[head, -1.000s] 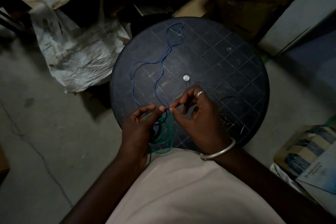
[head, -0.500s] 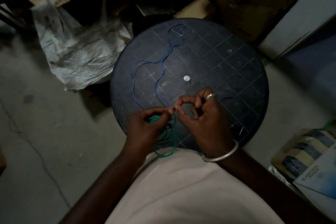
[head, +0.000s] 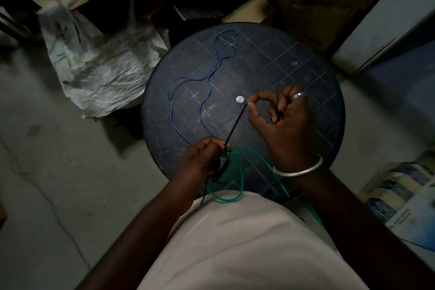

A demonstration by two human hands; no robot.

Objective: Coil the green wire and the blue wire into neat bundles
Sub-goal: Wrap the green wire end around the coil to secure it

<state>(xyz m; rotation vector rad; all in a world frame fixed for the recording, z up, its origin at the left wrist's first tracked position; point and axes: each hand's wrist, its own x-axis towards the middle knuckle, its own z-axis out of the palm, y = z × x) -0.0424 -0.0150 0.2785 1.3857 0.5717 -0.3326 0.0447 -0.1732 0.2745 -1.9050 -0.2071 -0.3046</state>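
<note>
Left hand (head: 200,160) pinches the coiled green wire (head: 231,181) at the worktop (head: 294,54) near edge. Right hand (head: 280,122) fingers pinch a taut black tie (head: 236,123). Blue wire (head: 207,91) lies loose, left-centre.

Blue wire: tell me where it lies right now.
In the head view the blue wire lies loose and uncoiled on the left half of the round black stool top, running from its far edge toward the left hand.

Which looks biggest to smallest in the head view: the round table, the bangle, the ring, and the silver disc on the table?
1. Round table.
2. Bangle.
3 and 4. Ring and silver disc: they look about alike, and the ring sits nearer the camera, so I won't rank them.
</note>
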